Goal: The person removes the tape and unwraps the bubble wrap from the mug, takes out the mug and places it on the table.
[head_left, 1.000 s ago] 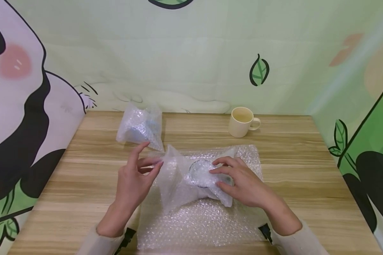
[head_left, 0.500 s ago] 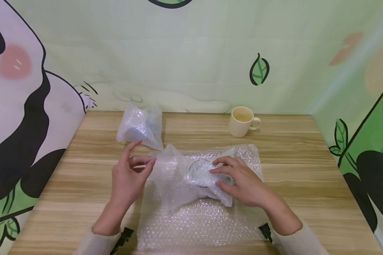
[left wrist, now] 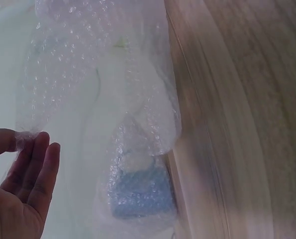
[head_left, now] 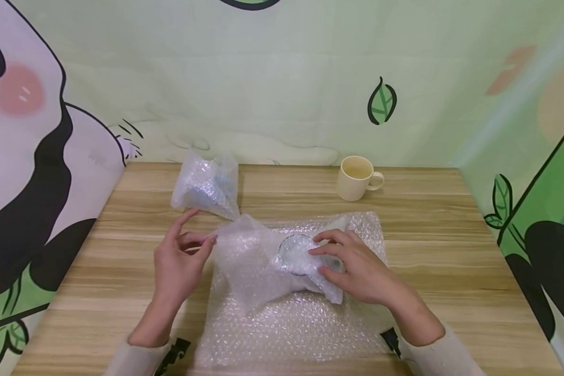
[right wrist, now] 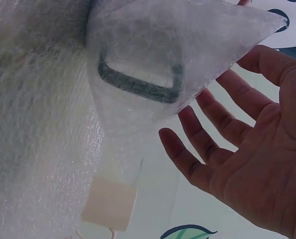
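A mug-like thing with a dark rim lies wrapped in translucent bubble wrap [head_left: 293, 256]; its dark squared handle [right wrist: 138, 89] shows through the wrap in the right wrist view. My left hand [head_left: 178, 266] pinches the far-left corner of a loose flap [head_left: 249, 261] between thumb and fingers, holding it stretched out to the left. From the right, my right hand [head_left: 357, 269] presses its fingertips on the folded wrap over the round rim, fingers spread and gently bent. Beneath the bundle is a larger bubble wrap sheet [head_left: 286, 334], flat on the table.
Behind my left hand stands another bubble-wrapped bundle [head_left: 207, 183], with something light blue inside. A cream mug [head_left: 354, 180] sits at the back right, handle to the right. The wooden table [head_left: 451, 250] meets a printed cloth backdrop [head_left: 286, 104] at its far edge.
My left hand has moved left, drawing the flap's corner out so that the flap lies wider and flatter. My right hand has stayed on the wrapped thing.
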A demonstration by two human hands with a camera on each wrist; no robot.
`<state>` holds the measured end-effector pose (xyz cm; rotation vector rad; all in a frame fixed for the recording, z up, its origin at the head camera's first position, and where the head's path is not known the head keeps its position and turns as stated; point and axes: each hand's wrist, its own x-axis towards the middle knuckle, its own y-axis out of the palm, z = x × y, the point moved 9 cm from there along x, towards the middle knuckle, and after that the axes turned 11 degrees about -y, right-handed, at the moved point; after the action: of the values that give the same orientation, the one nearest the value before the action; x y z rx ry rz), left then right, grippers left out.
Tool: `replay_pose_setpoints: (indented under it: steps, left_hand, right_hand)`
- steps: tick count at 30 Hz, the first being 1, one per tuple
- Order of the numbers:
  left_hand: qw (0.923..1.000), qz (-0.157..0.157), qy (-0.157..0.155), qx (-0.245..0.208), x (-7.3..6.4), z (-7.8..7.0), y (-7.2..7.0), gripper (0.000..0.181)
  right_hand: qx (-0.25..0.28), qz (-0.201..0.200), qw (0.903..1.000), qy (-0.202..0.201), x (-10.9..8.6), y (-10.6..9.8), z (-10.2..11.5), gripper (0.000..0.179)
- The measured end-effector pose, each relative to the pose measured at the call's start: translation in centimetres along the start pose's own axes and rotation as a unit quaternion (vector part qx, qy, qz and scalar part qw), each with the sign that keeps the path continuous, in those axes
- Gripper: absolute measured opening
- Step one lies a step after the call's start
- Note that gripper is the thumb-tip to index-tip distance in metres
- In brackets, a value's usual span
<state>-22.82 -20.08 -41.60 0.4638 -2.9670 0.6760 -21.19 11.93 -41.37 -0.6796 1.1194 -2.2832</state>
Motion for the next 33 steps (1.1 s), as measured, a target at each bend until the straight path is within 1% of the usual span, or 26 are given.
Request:
replay_pose_setpoints:
  steps: [7,12,17,24,28,33]
  left_hand:
    - [0.9993,-0.002,-0.025,0.026,0.3,0.9,-0.5,0.065]
    - [0.9987,-0.004,-0.043,0.029,0.6,1.9,-0.8,0.066]
    - [0.9981,-0.001,-0.048,0.04,0.9,2.7,-0.9,0.068]
    - [0.9974,0.004,-0.052,0.05,1.1,3.3,-1.0,0.072]
    - [0.9964,0.017,-0.062,0.056,1.4,3.9,-0.9,0.073]
    - [0.9924,0.047,-0.096,0.061,1.8,5.0,-0.9,0.071]
  right_hand:
    - [-0.023,-0.019,0.9991,0.029,0.6,0.2,0.1,0.027]
    - [-0.031,-0.023,0.998,0.051,1.0,0.4,0.2,0.026]
    - [-0.033,-0.018,0.9972,0.065,0.9,0.5,0.0,0.025]
    - [-0.028,-0.014,0.9971,0.069,0.9,0.4,-0.1,0.025]
    - [-0.028,-0.015,0.9973,0.066,0.8,0.4,-0.1,0.025]
    - [-0.029,-0.017,0.9975,0.062,0.8,0.4,-0.1,0.025]
